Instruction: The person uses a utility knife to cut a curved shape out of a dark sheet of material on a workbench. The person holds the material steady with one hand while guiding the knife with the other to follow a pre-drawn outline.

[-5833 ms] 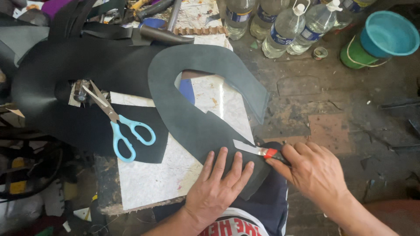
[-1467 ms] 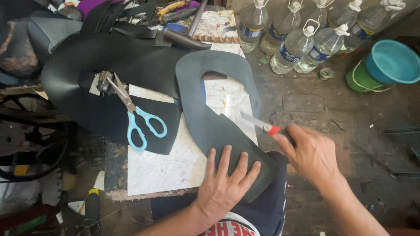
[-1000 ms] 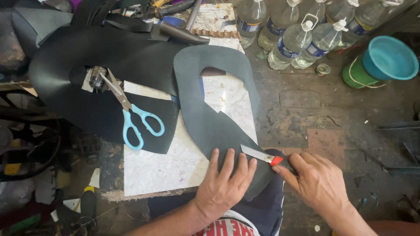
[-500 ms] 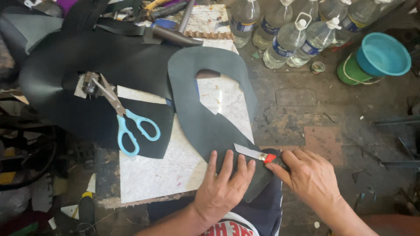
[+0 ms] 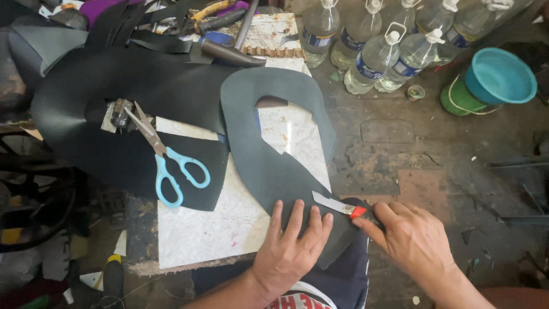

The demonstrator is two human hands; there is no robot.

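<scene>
Curved dark rubber sheet (image 5: 269,166), left hand (image 5: 289,249) flat, right hand (image 5: 414,240) gripping knife (image 5: 337,205)

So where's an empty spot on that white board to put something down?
The biggest bare patch of the white board lies between the blue-handled scissors and the left hand. A smaller one shows inside the curved dark strip. The far end is crowded with tools and black scraps; the right hand holds the knife.
</scene>
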